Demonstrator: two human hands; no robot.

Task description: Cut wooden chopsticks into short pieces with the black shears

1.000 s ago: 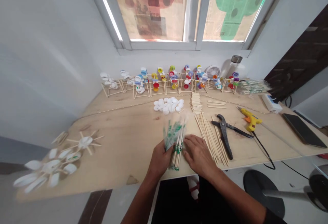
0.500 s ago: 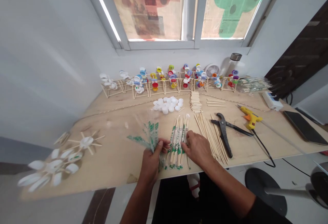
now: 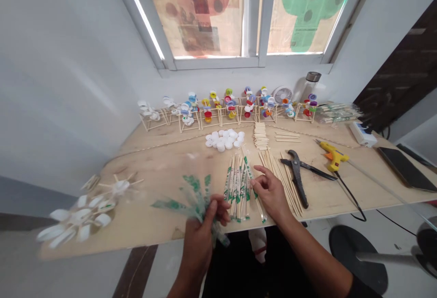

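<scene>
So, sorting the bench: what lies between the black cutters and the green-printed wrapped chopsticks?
In the head view, a spread of bare wooden sticks lies between the wrapped chopsticks and black cutters, partly hidden by the right hand.

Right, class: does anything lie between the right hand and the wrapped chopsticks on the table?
Nothing visible does: the right hand rests its fingers directly on the wrapped chopsticks. The left hand holds its bunch of wrappers off to the side.

wrapped chopsticks (image 3: 238, 188) left of bare skewers (image 3: 278, 177), pliers (image 3: 297, 175) right
</scene>
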